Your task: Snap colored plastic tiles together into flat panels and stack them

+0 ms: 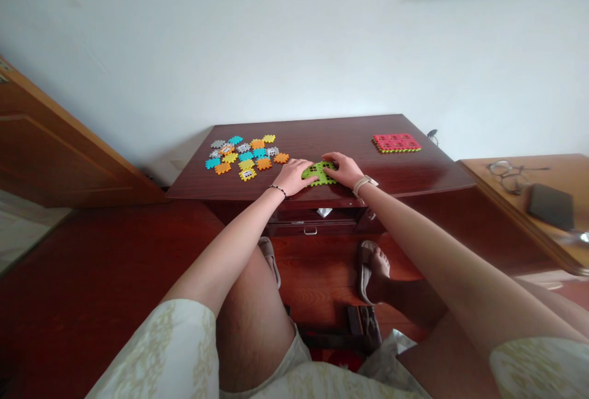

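Note:
A green interlocking puzzle panel [321,174] with toothed edges and dark square holes lies at the front of the dark wooden desk [340,135]. At its left side my left hand [294,176] grips it, thumb along the near part. My right hand [344,170] holds the opposite side, with the thumb on top and the fingers curved over the far edge. Both hands partly cover the panel. To the left lie small toothed puzzle pieces, such as an orange piece [281,158], a yellow piece [246,165] and a blue piece [235,140]; some carry printed pictures.
A stack of red and green toothed panels [396,143] sits at the desk's right. Beyond it, glasses [510,175] and a dark flat case [550,205] rest on a lower wooden table [483,172]. Under the desktop is a drawer with a metal handle [310,232].

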Tool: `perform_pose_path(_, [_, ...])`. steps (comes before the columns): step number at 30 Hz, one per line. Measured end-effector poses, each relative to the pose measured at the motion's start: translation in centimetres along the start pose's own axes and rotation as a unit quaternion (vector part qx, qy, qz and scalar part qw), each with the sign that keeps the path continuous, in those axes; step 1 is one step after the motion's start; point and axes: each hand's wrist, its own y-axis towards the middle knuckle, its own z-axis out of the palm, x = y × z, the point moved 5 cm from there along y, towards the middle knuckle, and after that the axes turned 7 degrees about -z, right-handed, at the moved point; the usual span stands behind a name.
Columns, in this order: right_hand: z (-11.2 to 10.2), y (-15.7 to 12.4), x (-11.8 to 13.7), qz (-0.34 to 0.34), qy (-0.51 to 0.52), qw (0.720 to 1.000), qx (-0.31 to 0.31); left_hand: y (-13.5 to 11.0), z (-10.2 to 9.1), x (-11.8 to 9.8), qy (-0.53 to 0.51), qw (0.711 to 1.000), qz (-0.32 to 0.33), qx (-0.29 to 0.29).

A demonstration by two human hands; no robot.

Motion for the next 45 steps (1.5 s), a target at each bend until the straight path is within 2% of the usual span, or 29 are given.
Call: perform_pose_path(45, [0.04, -0.23, -0.40, -0.009, -0.004, 1.000, -0.009, 0.00, 0.28, 0.05, -0.001, 1.000, -0.003, -0.010])
